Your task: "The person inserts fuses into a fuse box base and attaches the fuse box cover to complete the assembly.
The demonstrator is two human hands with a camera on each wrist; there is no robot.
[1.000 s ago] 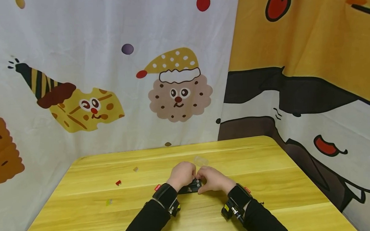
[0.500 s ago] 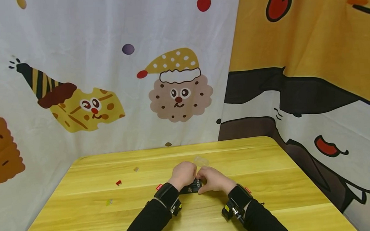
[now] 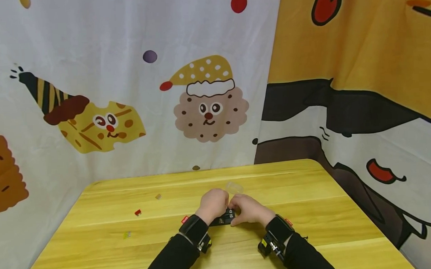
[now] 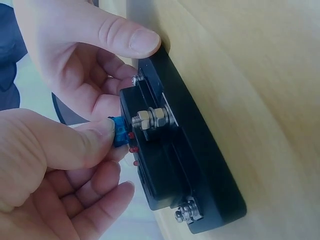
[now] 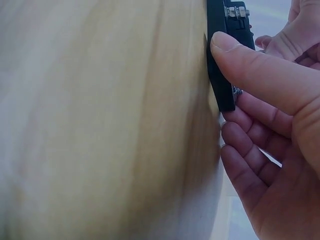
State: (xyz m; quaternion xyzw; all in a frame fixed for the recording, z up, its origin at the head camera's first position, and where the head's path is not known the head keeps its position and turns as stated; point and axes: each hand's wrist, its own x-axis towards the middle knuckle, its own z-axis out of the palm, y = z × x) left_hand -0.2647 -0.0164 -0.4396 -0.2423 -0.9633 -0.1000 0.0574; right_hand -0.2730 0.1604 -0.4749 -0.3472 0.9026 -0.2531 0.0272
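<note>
While the right hand (image 3: 249,209) grips the black block (image 4: 195,140) by one end, the left hand (image 3: 213,203) pinches a blue fuse (image 4: 120,133) at the block's top; I'd guess it's light, stiff, slippery, best held by its sides.

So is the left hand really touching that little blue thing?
Touching. The left wrist view shows the left hand with its thumb tip right against the blue piece, no gap between.
</note>
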